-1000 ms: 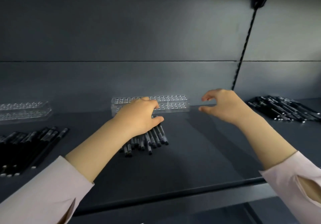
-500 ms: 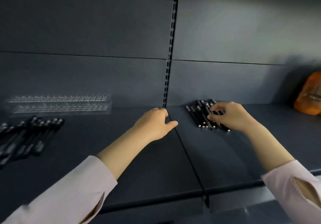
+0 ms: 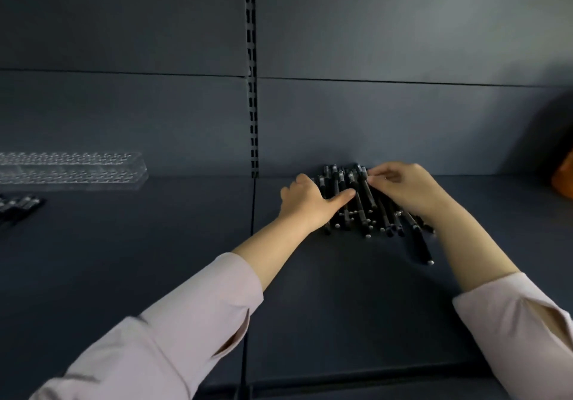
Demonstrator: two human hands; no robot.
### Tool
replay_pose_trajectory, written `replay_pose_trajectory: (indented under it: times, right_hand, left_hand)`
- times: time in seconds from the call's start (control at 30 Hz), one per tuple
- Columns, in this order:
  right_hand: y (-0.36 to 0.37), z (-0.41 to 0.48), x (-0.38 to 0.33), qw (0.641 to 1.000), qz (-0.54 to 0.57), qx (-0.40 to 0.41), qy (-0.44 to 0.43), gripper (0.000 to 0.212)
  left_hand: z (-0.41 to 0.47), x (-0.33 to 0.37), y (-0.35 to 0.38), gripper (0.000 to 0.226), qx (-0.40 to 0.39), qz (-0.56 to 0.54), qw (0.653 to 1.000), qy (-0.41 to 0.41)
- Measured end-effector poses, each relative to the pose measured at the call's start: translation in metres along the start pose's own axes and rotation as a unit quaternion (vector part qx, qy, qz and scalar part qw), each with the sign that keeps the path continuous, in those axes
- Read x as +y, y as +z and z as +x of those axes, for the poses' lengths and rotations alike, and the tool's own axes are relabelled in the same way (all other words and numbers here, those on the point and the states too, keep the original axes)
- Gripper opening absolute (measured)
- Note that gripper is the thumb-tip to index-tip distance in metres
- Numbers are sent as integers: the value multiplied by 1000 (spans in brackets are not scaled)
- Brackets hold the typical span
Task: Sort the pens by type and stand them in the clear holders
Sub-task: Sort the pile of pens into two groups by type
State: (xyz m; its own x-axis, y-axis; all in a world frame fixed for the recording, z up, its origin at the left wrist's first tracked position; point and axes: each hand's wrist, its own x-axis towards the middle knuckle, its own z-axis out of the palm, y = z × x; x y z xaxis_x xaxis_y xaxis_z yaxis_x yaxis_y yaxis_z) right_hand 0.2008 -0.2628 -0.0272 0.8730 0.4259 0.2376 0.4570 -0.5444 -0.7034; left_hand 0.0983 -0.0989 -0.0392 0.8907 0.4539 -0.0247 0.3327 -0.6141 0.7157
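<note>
Lying at centre right of the frame, the pile of black pens (image 3: pixel 364 213) sits on the dark shelf (image 3: pixel 341 306) against the back wall. Your left hand (image 3: pixel 310 204) cups its left edge, thumb laid across the barrels, fingers curled out of sight. Your right hand (image 3: pixel 409 188) pinches pen ends at upper right. The clear holder (image 3: pixel 71 170) stands far left, well apart, with more pens (image 3: pixel 18 205) below it.

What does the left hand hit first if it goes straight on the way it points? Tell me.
The pile of pens: the left hand points up and right, with its thumb lying on them. Past those, probably the right hand, though depth is unclear.
</note>
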Motion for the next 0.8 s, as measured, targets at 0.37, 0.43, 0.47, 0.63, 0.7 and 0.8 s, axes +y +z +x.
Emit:
replay_pose_trajectory:
  times: [0.37,0.43,0.47,0.63,0.7,0.8]
  right_hand:
    - [-5,11,15,999,23,43,16,9]
    - [-4,11,14,999,19,41,25,12]
    - [-3,10,13,999,14,38,27,15]
    - [-3,8,10,999,4,40,35,16]
    - [-2,8,11,999,7,38,38,16]
    - [-1,8,11,999,3,35,41,16]
  left_hand:
    - [30,28,28,107,38,72,991,-107]
    - [31,28,26,102,28,46,992,-113]
    - [31,28,25,99,24,35,993,-113]
    - [30,29,15,86,-6,-30,992,-121]
    - [29,28,12,81,-14,-43,992,-118]
    - [27,27,13,78,-18,-31,994,-103]
